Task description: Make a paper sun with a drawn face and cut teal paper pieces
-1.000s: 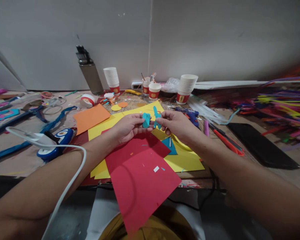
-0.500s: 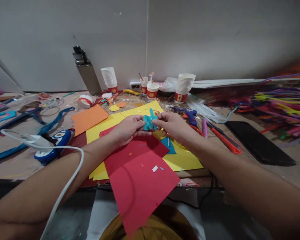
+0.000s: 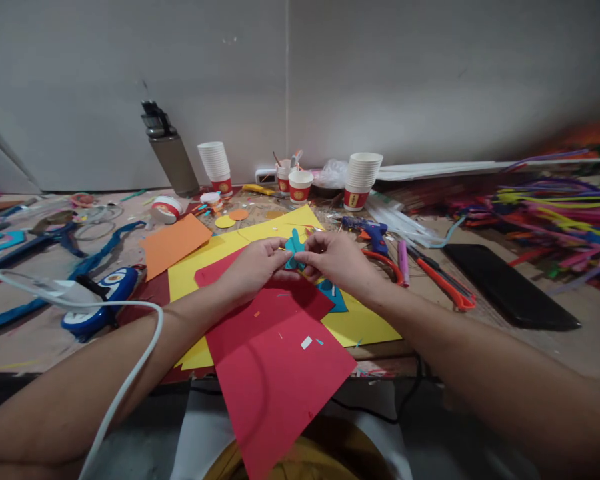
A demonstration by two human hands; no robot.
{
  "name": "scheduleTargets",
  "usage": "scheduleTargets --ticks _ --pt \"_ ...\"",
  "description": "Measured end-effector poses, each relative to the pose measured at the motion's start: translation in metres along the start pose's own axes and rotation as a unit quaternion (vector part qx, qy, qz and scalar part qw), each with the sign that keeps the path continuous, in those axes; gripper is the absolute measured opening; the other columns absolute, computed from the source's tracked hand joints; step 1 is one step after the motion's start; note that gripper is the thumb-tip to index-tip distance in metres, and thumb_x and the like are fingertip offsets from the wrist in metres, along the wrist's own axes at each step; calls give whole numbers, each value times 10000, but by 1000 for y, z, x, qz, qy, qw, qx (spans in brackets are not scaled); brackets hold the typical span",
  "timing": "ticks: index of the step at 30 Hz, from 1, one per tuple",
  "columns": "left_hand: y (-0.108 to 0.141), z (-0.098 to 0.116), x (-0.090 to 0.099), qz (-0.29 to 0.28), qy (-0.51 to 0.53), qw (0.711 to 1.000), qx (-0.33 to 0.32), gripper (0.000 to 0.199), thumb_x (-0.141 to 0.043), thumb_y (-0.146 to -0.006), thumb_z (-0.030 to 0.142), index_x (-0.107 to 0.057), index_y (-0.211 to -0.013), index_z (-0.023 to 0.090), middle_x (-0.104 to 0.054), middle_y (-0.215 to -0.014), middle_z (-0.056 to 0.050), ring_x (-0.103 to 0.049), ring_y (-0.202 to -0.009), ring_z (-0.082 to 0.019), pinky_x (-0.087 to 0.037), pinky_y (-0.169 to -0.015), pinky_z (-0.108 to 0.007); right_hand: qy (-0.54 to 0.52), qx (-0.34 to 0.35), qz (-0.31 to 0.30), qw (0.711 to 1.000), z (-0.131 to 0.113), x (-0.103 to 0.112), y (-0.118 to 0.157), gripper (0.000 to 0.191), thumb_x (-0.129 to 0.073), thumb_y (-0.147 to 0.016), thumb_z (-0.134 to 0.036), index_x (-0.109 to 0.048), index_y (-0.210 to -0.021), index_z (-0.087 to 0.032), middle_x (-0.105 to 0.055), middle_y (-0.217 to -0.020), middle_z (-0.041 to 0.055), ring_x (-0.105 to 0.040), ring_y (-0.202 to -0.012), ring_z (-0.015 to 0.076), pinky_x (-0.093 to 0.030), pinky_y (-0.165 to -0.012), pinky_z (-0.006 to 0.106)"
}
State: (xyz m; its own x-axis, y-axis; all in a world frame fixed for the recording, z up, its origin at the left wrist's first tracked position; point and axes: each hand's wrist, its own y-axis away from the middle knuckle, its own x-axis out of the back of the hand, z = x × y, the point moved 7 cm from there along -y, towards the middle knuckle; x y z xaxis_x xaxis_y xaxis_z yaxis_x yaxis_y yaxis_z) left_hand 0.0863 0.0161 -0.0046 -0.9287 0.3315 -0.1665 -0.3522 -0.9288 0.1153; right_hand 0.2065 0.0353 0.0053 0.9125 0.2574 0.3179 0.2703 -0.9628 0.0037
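A small teal paper cutout [image 3: 295, 247] with rounded lobes and a narrow strip pointing up is pinched between my two hands. My left hand [image 3: 260, 261] grips its left side with thumb and fingers. On its right side my right hand [image 3: 331, 257] holds it between thumb and forefinger. Below them lie red paper sheets [image 3: 275, 360], one reaching over the table's front edge, on top of yellow paper [image 3: 365, 323]. A darker blue paper piece [image 3: 336, 301] rests under my right hand. Small paper scraps are scattered on the red sheet.
Orange paper [image 3: 175, 245], a blue-and-white device [image 3: 100, 303] with a white cable, and a bottle [image 3: 173, 157] are on the left. Stacked paper cups [image 3: 363, 180] stand at the back. To the right lie a glue gun [image 3: 367, 230], red-handled scissors [image 3: 385, 263], a cutter [image 3: 445, 283] and a phone [image 3: 510, 283].
The teal cutout has turned in my fingers, and the strip now stands over its middle. My right hand has shifted slightly left. The camera view has moved a little.
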Motion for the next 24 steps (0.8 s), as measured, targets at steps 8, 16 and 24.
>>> scheduleTargets --ticks 8,16,24 --pt "-2 -2 -1 -17 38 999 -24 204 -685 -790 249 -676 -954 128 -690 -969 -81 -664 -788 -130 -579 -710 -242 135 93 47 985 -12 8 2 185 -726 -733 -235 -549 -716 -184 -580 -606 -31 -543 -533 105 -402 -482 231" --pt "-2 -5 -1 0 129 992 4 208 -741 -751 218 -677 -916 109 -692 -894 -74 -657 -730 -117 -585 -679 -232 286 188 81 936 -31 4 12 168 -714 -765 -212 -557 -715 -181 -588 -713 -8 -493 -651 122 -327 -572 250" --pt "-5 -2 3 2 156 987 24 138 -709 -776 172 -671 -886 97 -676 -774 -51 -648 -640 -99 -561 -602 -189 343 237 83 905 -53 9 23 192 -562 -901 -372 -528 -895 -183 -599 -856 48 -525 -729 161 -374 -626 278"
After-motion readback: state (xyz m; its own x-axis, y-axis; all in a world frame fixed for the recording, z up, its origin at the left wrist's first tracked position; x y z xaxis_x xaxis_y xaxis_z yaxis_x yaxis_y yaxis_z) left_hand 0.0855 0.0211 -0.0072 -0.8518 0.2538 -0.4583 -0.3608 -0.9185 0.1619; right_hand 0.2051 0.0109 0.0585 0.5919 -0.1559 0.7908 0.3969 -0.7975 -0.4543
